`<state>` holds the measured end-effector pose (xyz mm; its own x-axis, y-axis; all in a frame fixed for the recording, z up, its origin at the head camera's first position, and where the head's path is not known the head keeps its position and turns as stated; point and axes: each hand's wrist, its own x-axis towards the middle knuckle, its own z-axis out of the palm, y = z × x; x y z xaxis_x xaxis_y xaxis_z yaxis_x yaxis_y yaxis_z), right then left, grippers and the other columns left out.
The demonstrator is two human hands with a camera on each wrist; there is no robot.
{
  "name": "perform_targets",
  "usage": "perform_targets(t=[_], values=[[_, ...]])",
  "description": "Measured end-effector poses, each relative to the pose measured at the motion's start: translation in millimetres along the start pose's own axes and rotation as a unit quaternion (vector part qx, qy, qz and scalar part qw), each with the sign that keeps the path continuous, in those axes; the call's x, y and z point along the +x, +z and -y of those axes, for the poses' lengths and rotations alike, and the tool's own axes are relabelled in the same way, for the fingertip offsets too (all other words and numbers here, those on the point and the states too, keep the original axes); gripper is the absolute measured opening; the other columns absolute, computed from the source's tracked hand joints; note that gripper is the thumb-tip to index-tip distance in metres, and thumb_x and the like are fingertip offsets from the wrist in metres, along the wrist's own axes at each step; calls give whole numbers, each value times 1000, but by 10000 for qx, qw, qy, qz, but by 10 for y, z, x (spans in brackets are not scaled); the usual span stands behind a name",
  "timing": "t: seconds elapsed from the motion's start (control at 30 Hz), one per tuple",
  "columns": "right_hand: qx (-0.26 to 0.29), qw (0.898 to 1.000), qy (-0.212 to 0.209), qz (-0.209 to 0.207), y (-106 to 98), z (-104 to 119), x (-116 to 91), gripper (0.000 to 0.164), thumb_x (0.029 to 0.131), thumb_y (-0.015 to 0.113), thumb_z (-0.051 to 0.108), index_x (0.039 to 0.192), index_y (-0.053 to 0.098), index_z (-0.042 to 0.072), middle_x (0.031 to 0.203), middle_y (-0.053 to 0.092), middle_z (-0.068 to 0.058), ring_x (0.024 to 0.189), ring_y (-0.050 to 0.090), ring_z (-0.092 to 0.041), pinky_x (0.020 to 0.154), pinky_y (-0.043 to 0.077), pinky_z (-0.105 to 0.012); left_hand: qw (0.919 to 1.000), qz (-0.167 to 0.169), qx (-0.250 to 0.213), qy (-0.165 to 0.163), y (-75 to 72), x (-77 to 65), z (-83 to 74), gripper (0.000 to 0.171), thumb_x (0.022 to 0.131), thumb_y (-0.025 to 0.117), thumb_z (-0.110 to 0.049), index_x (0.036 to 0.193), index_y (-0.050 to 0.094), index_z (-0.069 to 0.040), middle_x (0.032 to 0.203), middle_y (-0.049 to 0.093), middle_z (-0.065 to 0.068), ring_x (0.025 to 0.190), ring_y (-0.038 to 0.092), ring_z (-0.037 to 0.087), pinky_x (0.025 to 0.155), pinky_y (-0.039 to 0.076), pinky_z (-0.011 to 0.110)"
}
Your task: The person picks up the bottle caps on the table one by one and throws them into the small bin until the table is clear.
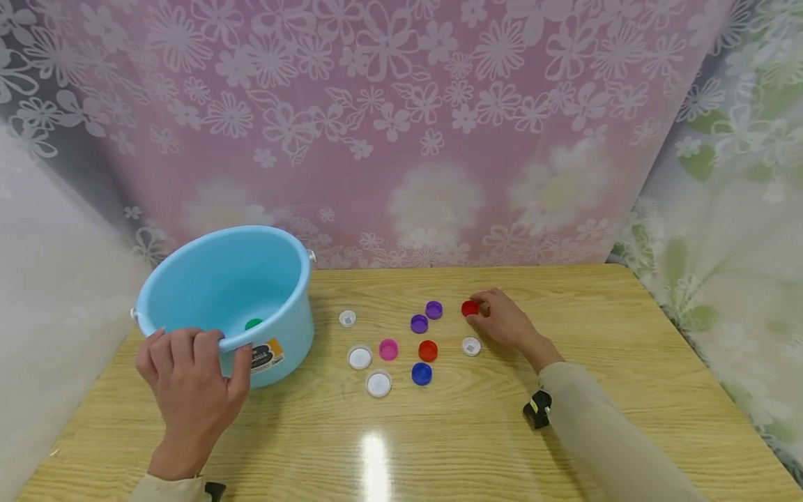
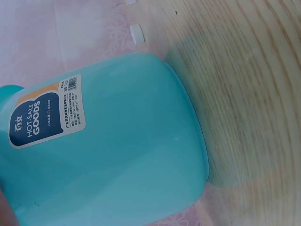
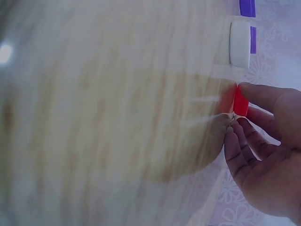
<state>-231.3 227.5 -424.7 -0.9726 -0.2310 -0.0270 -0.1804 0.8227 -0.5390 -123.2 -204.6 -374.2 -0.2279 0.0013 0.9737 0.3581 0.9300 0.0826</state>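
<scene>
A light blue bucket (image 1: 295,335) stands at the left of the table, with a green bottle cap (image 1: 254,323) inside it. My left hand (image 1: 194,383) grips the bucket's near rim, fingers over the edge and thumb outside. In the left wrist view the bucket's labelled side (image 2: 122,141) fills much of the frame. Toward the back right, my right hand (image 1: 505,322) pinches a red bottle cap (image 1: 469,308) between thumb and fingers. That red cap (image 3: 241,100) is at the tabletop in the right wrist view. A white cap (image 1: 471,346) lies just in front of this hand.
Between bucket and right hand lie two purple caps (image 1: 419,323), a pink cap (image 1: 388,349), another red cap (image 1: 428,351), a blue cap (image 1: 422,374) and several white caps (image 1: 378,383). A floral curtain (image 1: 433,139) hangs behind the wooden table (image 1: 477,446).
</scene>
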Motion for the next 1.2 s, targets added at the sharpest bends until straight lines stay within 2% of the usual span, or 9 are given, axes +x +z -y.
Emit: perform_targets(t=[0.4,0.77,1.0,1.2], values=[[-148,9998,127,27,-17,21,10,42,91,64,21,126,56,-2,121,51,-19,100,57,-31,81,48,-46,9999,-83,16,74,-1,4,3,39,86,47,-36,75,45,2,74,40,21,73,33,42,91,26,57],[-3,10000,27,0,-8,6,16,40,91,64,16,122,56,-8,108,53,-19,96,58,-31,82,48,-44,9999,-142,-20,38,2,30,-34,37,84,47,-34,76,46,2,73,40,21,74,34,42,89,26,58],[346,9991,216,-91,-48,34,-9,41,90,64,16,123,55,-7,110,57,-19,96,58,-31,81,49,-43,9999,-98,9,76,-1,7,-11,38,85,47,-34,75,45,2,74,40,22,73,33,42,90,26,57],[543,9977,227,-348,-146,84,-16,41,89,66,15,124,56,-6,109,59,-18,91,59,-27,77,50,-40,9999,-108,6,83,6,3,-3,39,85,47,-35,75,45,2,74,40,22,73,32,42,89,26,58]])
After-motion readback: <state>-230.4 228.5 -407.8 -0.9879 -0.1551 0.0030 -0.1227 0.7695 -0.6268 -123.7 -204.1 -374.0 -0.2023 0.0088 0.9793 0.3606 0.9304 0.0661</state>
